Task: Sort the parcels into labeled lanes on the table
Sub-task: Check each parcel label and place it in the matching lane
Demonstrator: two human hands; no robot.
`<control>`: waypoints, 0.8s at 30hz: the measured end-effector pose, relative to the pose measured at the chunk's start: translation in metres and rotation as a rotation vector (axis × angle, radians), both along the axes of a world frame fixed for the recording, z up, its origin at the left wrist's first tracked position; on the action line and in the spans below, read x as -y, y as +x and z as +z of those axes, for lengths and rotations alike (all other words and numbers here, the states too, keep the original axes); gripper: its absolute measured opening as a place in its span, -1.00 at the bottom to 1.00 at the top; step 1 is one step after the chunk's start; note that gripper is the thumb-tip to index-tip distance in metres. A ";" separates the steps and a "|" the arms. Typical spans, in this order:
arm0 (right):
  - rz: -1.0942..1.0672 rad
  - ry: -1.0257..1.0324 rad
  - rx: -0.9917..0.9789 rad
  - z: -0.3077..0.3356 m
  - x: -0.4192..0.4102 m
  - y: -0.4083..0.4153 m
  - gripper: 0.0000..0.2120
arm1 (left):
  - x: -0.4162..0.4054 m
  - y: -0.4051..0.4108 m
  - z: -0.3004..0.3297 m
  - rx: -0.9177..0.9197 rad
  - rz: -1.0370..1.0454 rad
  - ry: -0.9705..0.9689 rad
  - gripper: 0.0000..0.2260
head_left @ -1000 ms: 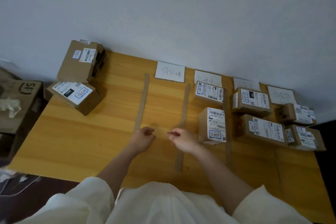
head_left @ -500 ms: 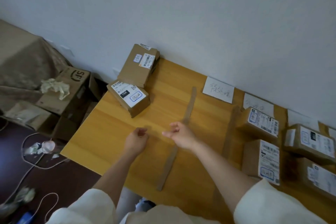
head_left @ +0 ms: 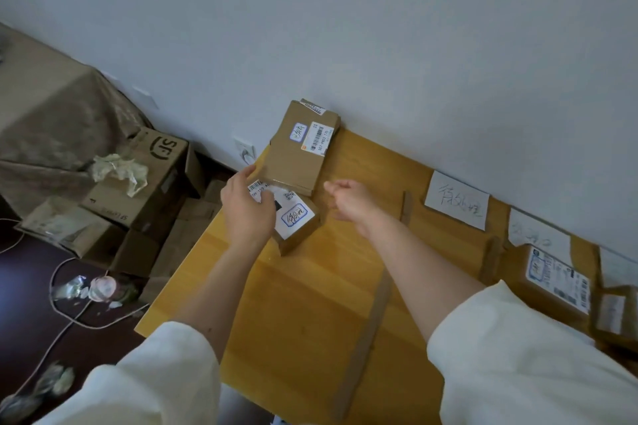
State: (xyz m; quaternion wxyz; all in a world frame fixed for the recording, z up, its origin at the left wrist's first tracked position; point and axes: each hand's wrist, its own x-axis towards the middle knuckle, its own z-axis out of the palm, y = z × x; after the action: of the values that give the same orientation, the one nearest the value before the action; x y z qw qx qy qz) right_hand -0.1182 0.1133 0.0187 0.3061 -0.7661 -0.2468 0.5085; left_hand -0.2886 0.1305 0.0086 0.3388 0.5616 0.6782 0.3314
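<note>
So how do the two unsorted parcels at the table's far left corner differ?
The near parcel is smaller, with one large white label; the left hand rests on it. The far parcel is larger and flatter, untouched, with two small labels on top. Both are brown cardboard.

One head-worn camera looks steeply down and forward over the wooden surface toward the wall, close above it.

At the table's far left corner, honey-yellow wood grain carries two brown cardboard parcels: the near one bears a white label with blue handwriting in a blue frame, the far one white barcode stickers. Brown cardboard strips cross the top. Sleeves are cream.
</note>
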 end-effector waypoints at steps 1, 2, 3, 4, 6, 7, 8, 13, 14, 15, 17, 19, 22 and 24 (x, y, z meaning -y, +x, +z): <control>-0.009 0.002 -0.019 0.001 -0.008 -0.001 -0.59 | -0.007 0.003 -0.001 -0.014 -0.026 -0.010 -0.54; -0.016 0.002 -0.040 0.001 -0.014 -0.002 -0.56 | -0.013 0.006 -0.003 -0.035 -0.053 -0.021 -0.52; -0.025 0.001 -0.055 -0.001 -0.021 -0.004 -0.54 | -0.018 0.008 -0.004 -0.059 -0.077 -0.031 -0.51; -0.032 -0.004 -0.060 -0.002 -0.027 -0.005 -0.51 | -0.022 0.010 -0.006 -0.080 -0.097 -0.039 -0.49; -0.049 -0.014 -0.059 -0.007 -0.037 -0.007 -0.46 | -0.029 0.011 -0.010 -0.130 -0.128 -0.051 -0.48; -0.062 -0.018 -0.066 -0.010 -0.041 -0.009 -0.44 | -0.032 0.012 -0.012 -0.157 -0.142 -0.060 -0.47; -0.077 -0.021 -0.081 -0.013 -0.045 -0.009 -0.44 | -0.033 0.012 -0.014 -0.179 -0.152 -0.071 -0.47; -0.141 -0.008 -0.124 -0.019 -0.050 -0.014 -0.63 | -0.034 0.013 -0.015 -0.206 -0.148 -0.089 -0.49; -0.158 0.005 -0.123 -0.018 -0.049 -0.014 -0.65 | -0.034 0.013 -0.014 -0.200 -0.149 -0.083 -0.49; -0.173 0.015 -0.130 -0.016 -0.048 -0.014 -0.67 | -0.033 0.012 -0.012 -0.187 -0.152 -0.075 -0.48; -0.211 0.027 -0.191 -0.014 -0.045 -0.013 -0.68 | -0.030 0.013 -0.008 -0.141 -0.169 -0.060 -0.47; -0.253 0.033 -0.256 -0.013 -0.040 -0.010 -0.65 | -0.027 0.013 -0.005 -0.076 -0.172 -0.052 -0.48; -0.298 0.056 -0.334 -0.005 -0.025 -0.005 -0.66 | -0.021 0.015 0.000 0.050 -0.150 -0.077 -0.48; -0.298 0.091 -0.390 0.002 -0.010 -0.002 -0.74 | -0.014 0.018 0.008 0.152 -0.138 -0.067 -0.46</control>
State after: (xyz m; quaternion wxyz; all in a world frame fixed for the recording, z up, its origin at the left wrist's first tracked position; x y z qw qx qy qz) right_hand -0.1199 0.1234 0.0210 0.4538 -0.6668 -0.0900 0.5843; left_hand -0.2704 0.1444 0.0164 0.4298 0.5686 0.6208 0.3264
